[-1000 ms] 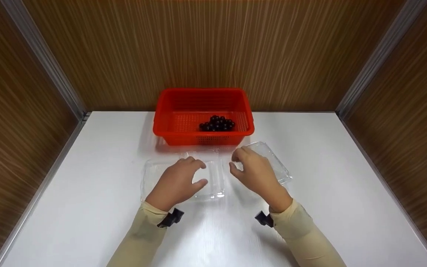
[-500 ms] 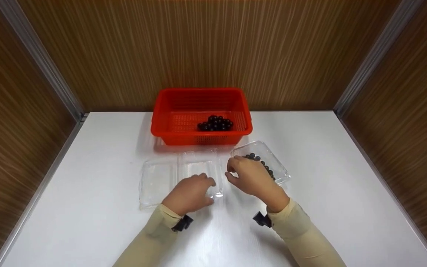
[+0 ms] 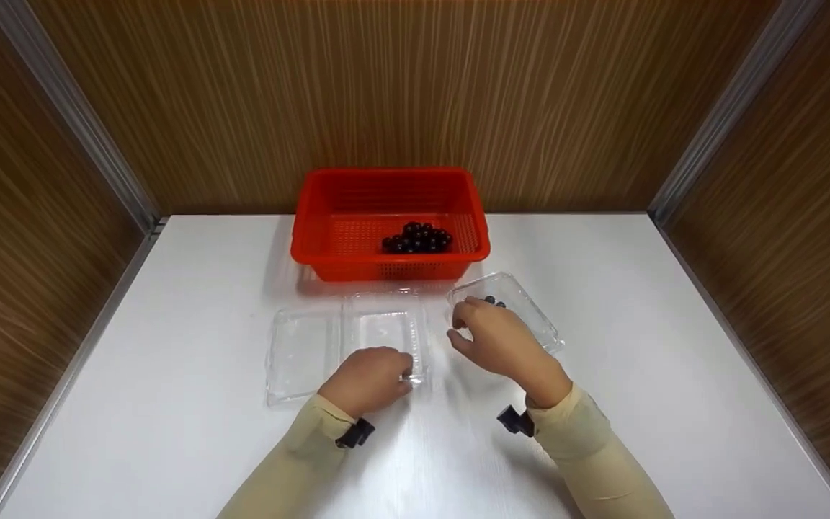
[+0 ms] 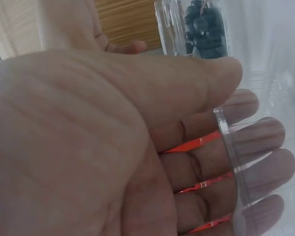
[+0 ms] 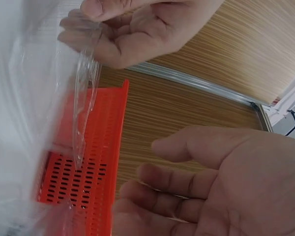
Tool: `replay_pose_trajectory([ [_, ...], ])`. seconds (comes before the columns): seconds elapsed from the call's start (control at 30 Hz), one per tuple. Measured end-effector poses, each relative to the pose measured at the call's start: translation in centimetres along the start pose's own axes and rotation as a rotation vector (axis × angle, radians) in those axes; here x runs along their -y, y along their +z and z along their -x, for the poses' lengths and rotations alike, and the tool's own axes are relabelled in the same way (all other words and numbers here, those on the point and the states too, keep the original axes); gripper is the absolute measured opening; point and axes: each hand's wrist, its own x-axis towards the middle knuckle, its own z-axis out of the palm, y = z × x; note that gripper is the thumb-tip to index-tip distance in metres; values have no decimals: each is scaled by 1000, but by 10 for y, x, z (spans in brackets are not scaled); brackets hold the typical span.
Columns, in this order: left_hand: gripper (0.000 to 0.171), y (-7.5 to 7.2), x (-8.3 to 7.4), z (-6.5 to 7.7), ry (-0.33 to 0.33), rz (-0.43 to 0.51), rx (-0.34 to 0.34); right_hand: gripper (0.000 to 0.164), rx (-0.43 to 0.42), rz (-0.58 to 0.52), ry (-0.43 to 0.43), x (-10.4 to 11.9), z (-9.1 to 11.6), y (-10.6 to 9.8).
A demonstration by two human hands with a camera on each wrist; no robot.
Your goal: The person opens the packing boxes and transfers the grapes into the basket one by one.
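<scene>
My left hand [image 3: 368, 382] grips the near right edge of an unfolded clear plastic clamshell box [image 3: 382, 324], thumb on one side and fingertips on the other. In the left wrist view the fingers show through the clear wall [image 4: 241, 172]. My right hand [image 3: 501, 342] hovers with loosely bent fingers over a second clear plastic container [image 3: 539, 330] and holds nothing. Dark round berries [image 3: 491, 300] lie in that container, partly hidden by the hand. The left wrist view shows these berries [image 4: 204, 32] behind the plastic.
A red plastic basket [image 3: 390, 257] with perforated walls stands at the back of the white table [image 3: 192, 346]. A pile of dark round berries [image 3: 418, 239] lies inside it. Wood-patterned panels [image 3: 386, 94] enclose the table at the back and sides.
My left hand has come down and right from above the clamshell box and now grips its near right edge. My right hand has shifted only slightly; fewer berries show around it than half a second ago.
</scene>
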Motion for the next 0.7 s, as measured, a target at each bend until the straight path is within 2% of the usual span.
replay_pose_trajectory([
  [0.13, 10, -9, 8, 4, -66, 50, 65, 15, 38, 14, 40, -6, 4, -8],
  [0.23, 8, -15, 17, 9, -112, 102, 99, 16, 82, 19, 104, -10, 7, -13],
  [0.43, 5, -23, 37, 17, -197, 165, 98, 25, 203, 5, 256, -17, 8, -16],
  [0.6, 6, -29, 51, 24, -255, 183, 99, 19, 242, 56, 248, -18, 8, -14],
  [0.7, 13, -33, 56, 26, -284, 180, 114, 11, 242, 77, 231, -18, 8, -13],
])
